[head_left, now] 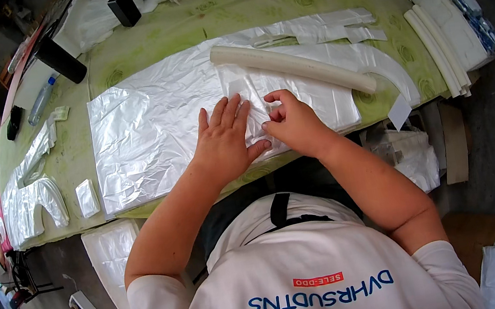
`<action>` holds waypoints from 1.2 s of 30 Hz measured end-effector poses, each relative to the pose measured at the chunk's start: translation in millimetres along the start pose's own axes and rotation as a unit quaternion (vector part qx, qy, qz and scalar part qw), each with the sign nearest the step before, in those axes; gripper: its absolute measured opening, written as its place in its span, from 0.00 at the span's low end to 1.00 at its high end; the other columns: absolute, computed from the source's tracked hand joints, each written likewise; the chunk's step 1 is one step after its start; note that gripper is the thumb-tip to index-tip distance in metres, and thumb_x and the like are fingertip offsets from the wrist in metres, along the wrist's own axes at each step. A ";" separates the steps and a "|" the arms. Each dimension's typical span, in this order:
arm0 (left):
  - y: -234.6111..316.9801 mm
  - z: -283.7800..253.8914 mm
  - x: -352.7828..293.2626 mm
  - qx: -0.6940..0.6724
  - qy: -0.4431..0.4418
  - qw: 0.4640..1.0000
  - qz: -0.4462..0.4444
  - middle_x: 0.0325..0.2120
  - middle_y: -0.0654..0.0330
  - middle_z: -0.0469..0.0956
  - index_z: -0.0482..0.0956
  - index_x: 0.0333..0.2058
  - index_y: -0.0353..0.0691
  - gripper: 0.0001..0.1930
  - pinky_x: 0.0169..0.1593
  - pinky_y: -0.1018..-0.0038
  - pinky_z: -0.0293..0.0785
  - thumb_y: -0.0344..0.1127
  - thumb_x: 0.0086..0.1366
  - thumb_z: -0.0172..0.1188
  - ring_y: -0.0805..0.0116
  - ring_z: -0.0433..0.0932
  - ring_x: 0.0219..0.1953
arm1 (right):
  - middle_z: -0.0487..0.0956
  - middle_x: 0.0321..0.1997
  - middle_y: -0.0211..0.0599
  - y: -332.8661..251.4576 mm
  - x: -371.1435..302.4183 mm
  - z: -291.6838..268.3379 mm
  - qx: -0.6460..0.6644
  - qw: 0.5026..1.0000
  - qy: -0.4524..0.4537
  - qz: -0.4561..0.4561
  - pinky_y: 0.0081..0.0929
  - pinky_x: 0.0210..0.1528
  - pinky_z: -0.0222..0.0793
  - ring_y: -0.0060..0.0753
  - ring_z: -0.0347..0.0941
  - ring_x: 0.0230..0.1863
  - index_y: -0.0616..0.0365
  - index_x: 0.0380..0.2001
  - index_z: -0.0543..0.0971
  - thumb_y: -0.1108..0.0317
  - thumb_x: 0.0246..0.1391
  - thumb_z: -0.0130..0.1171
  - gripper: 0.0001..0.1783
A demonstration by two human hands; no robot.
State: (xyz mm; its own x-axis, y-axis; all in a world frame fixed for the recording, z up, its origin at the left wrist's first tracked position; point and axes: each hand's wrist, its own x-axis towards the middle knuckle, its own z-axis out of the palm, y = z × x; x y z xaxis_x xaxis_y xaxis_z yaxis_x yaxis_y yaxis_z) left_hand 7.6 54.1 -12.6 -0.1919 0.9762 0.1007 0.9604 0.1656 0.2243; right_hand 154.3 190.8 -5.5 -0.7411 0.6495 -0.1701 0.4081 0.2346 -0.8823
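Observation:
A wide stack of thin, shiny, translucent plastic sheets [146, 125] lies wrinkled along the front of the table. My left hand [223, 137] rests flat on it, fingers spread and palm down. Just to its right, my right hand [298, 123] is curled, thumb and fingers closed at a raised fold of the top plastic sheet [257, 111]; the exact grip is partly hidden. Beyond both hands, a long whitish tube [291, 64] lies slanted across the sheets, touching neither hand.
Cut plastic pieces [41, 203] lie at the left, near a small white packet [87, 198], a bottle [42, 101] and a black cylinder [61, 61]. White rolls [435, 50] and a white box [446, 19] stand at the right edge. Green patterned cloth [175, 27] covers the table.

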 end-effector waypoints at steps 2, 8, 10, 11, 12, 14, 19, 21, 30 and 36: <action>4.3 -4.4 1.5 0.015 -0.007 1.000 -0.019 0.71 0.49 0.57 0.62 0.68 0.37 0.44 0.73 0.40 0.44 0.58 0.62 0.64 0.47 0.52 0.74 | 0.83 0.39 0.42 8.7 -1.8 1.9 0.028 0.999 0.015 -0.030 0.34 0.48 0.76 0.39 0.80 0.40 0.62 0.47 0.77 0.68 0.53 0.64 0.19; 3.7 2.9 -3.9 -0.027 0.027 0.998 0.055 0.71 0.49 0.57 0.62 0.69 0.40 0.43 0.73 0.40 0.43 0.58 0.62 0.64 0.48 0.51 0.75 | 0.83 0.39 0.42 13.9 -6.4 1.2 0.020 0.997 -0.020 -0.074 0.33 0.47 0.76 0.39 0.80 0.40 0.62 0.44 0.78 0.70 0.55 0.62 0.13; 6.2 2.4 -7.0 -0.012 0.009 0.999 0.039 0.71 0.49 0.58 0.62 0.68 0.40 0.43 0.73 0.39 0.43 0.56 0.61 0.66 0.49 0.52 0.75 | 0.83 0.38 0.42 10.2 -10.8 -1.5 0.008 0.998 -0.034 -0.060 0.33 0.47 0.75 0.38 0.80 0.39 0.62 0.43 0.78 0.71 0.55 0.61 0.12; 9.4 0.3 -11.3 -0.011 0.007 0.999 0.035 0.71 0.50 0.59 0.62 0.68 0.40 0.43 0.73 0.39 0.43 0.55 0.60 0.66 0.50 0.53 0.74 | 0.82 0.37 0.41 7.8 -15.9 -3.3 0.019 0.997 -0.049 -0.057 0.32 0.46 0.75 0.37 0.79 0.39 0.62 0.43 0.78 0.71 0.56 0.61 0.12; 14.4 -4.6 -18.5 -0.010 0.005 0.999 0.031 0.70 0.51 0.59 0.63 0.68 0.40 0.44 0.73 0.39 0.44 0.55 0.59 0.67 0.50 0.54 0.74 | 0.82 0.36 0.41 5.1 -24.5 -4.8 0.030 0.996 -0.064 -0.055 0.32 0.46 0.75 0.35 0.79 0.38 0.63 0.43 0.78 0.71 0.56 0.61 0.12; 21.9 -8.6 -33.2 -0.017 -0.007 0.999 0.034 0.70 0.52 0.60 0.63 0.67 0.39 0.44 0.73 0.40 0.45 0.53 0.57 0.69 0.52 0.56 0.73 | 0.79 0.33 0.38 8.3 -46.5 -3.4 0.065 0.991 -0.112 -0.036 0.30 0.44 0.73 0.29 0.75 0.36 0.62 0.43 0.77 0.72 0.56 0.60 0.11; 26.5 -1.9 -49.8 -0.038 -0.009 0.997 0.063 0.66 0.57 0.65 0.67 0.65 0.40 0.38 0.72 0.41 0.47 0.33 0.53 0.66 0.56 0.62 0.69 | 0.77 0.37 0.28 20.0 -86.5 3.0 0.167 0.976 -0.134 0.041 0.22 0.44 0.72 0.17 0.71 0.37 0.60 0.45 0.77 0.75 0.59 0.61 0.10; 25.3 0.8 -50.4 -0.039 0.004 0.997 0.064 0.64 0.58 0.67 0.69 0.64 0.41 0.37 0.72 0.41 0.48 0.27 0.52 0.63 0.57 0.63 0.68 | 0.78 0.37 0.35 19.3 -93.3 1.7 0.105 0.991 -0.085 0.014 0.24 0.43 0.73 0.24 0.74 0.35 0.60 0.44 0.78 0.74 0.58 0.62 0.11; 18.6 -5.6 -43.8 -0.128 0.020 0.990 0.058 0.56 0.57 0.73 0.79 0.56 0.45 0.29 0.69 0.47 0.58 0.22 0.52 0.59 0.55 0.71 0.61 | 0.78 0.55 0.34 25.3 -54.2 -18.8 -0.283 0.880 0.014 -0.382 0.42 0.53 0.69 0.44 0.72 0.53 0.51 0.45 0.82 0.77 0.42 0.63 0.22; 9.7 -5.3 -34.1 -0.168 0.080 0.982 0.032 0.39 0.58 0.81 0.83 0.49 0.44 0.20 0.61 0.56 0.67 0.26 0.56 0.63 0.56 0.77 0.50 | 0.79 0.42 0.32 17.9 -51.2 -17.4 -0.246 0.905 0.041 -0.345 0.42 0.51 0.65 0.43 0.71 0.48 0.53 0.36 0.83 0.69 0.46 0.65 0.10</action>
State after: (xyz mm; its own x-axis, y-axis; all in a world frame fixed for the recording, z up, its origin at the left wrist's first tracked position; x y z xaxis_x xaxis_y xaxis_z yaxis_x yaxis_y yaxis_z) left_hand 22.4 21.6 -8.7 -0.1878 0.9442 0.2707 0.8554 0.0218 0.5175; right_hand 208.8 174.4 -4.9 -0.8763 0.2731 0.3969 0.0675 0.8853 -0.4601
